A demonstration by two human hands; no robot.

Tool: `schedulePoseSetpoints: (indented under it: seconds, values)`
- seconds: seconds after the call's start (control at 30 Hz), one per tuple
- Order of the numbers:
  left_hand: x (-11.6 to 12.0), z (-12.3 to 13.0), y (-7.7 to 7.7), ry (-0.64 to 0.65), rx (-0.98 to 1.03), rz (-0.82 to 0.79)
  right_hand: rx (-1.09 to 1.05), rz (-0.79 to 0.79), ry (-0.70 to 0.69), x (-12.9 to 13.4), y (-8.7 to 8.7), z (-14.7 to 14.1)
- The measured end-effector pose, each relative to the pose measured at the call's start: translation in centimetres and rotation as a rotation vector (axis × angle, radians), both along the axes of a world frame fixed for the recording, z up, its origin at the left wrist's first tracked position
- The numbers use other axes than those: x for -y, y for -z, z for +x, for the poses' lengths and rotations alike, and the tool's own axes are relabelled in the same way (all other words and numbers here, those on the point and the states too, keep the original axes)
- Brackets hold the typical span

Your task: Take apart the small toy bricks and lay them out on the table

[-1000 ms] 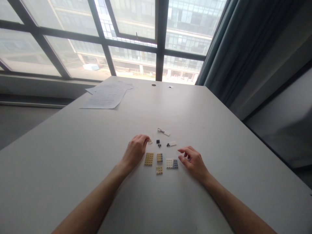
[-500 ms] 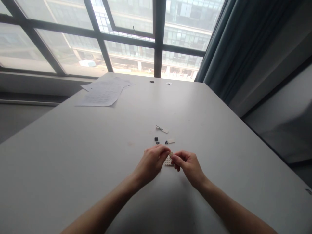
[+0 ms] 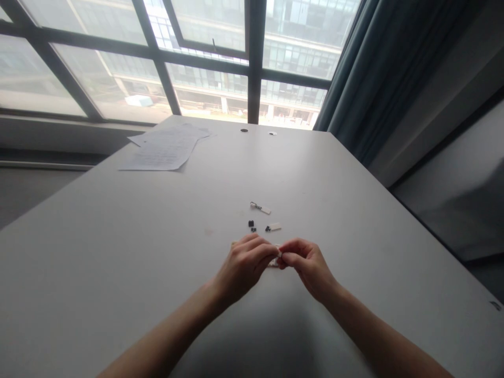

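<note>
My left hand (image 3: 249, 260) and my right hand (image 3: 307, 262) meet fingertip to fingertip above the table, both closed in a pinch. Between them is a small pale building brick (image 3: 280, 254), mostly covered by the fingers. Just below and behind it lies a pale studded plate (image 3: 272, 264), largely hidden by my hands. Beyond the fingers sit a black brick (image 3: 251, 223), a smaller dark piece (image 3: 253, 229) and a white flat piece (image 3: 275, 226) with a dark piece (image 3: 268, 228) at its left end.
Farther back on the white table (image 3: 157, 220) lies a white strip (image 3: 265, 211) with a grey and dark part (image 3: 254, 205) at its end. Printed papers (image 3: 157, 155) are at the far left. Windows stand behind the table, and a blue curtain (image 3: 354, 89) hangs at the right.
My left fingers have moved right, over to my right fingertips. The pale brick is now more covered by both hands, and less of the studded plate shows. The loose pieces stay put.
</note>
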State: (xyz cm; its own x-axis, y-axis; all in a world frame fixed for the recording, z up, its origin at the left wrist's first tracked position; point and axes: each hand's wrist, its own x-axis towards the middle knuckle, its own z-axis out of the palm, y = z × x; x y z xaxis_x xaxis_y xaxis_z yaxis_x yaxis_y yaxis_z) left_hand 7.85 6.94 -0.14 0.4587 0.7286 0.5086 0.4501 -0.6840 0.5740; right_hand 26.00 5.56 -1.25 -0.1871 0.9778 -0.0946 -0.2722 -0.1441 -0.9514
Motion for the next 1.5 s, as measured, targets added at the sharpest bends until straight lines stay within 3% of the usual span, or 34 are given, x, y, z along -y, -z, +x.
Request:
schedulePoseSetpoints:
  seconds: [0.17, 0.27, 0.33, 0.43, 0.5, 0.6, 0.7, 0.87, 1.03, 1.23, 1.5]
  values:
    - [-0.1, 0.0, 0.0, 0.036, 0.029, -0.039, 0.112, 0.098, 0.006, 0.1, -0.7, 0.1]
    - [-0.1, 0.0, -0.4, 0.036, 0.136, -0.188, 0.271, 0.211, -0.085, 0.3, -1.0, 0.5]
    - [0.0, 0.0, -0.7, 0.024, 0.220, -0.346, 0.459, 0.336, -0.119, 0.4, -1.2, 0.9]
    - [0.0, -0.1, -0.9, 0.045, 0.334, -0.549, 0.731, 0.617, -0.061, 0.4, -1.3, 1.4]
    - [-0.1, -0.2, -0.9, 0.078, 0.363, -0.614, 0.802, 0.766, -0.057, 0.4, -1.6, 1.7]
    - [-0.2, -0.3, -0.7, 0.111, 0.338, -0.642, 0.791, 0.858, -0.134, 0.4, -2.3, 2.0]
    - [-0.3, -0.2, -0.4, 0.114, 0.364, -0.666, 0.783, 0.820, -0.172, 0.4, -2.5, 2.0]
    - [-0.5, -0.3, -0.2, 0.074, 0.277, -0.702, 0.778, 0.515, -0.136, 0.8, -1.3, 1.1]
    - [-1.2, -1.4, -1.3, -0.125, 0.112, -0.492, 0.948, 0.321, -0.148, 1.8, -0.2, -0.3]
    - [-1.8, -2.5, -1.8, -0.235, 0.135, -0.369, 1.194, 0.377, -0.148, 2.6, 0.2, -0.8]
    - [-3.2, -4.1, -0.8, -0.407, 0.200, -0.175, 1.232, 0.456, -0.200, 2.5, 0.4, -0.5]
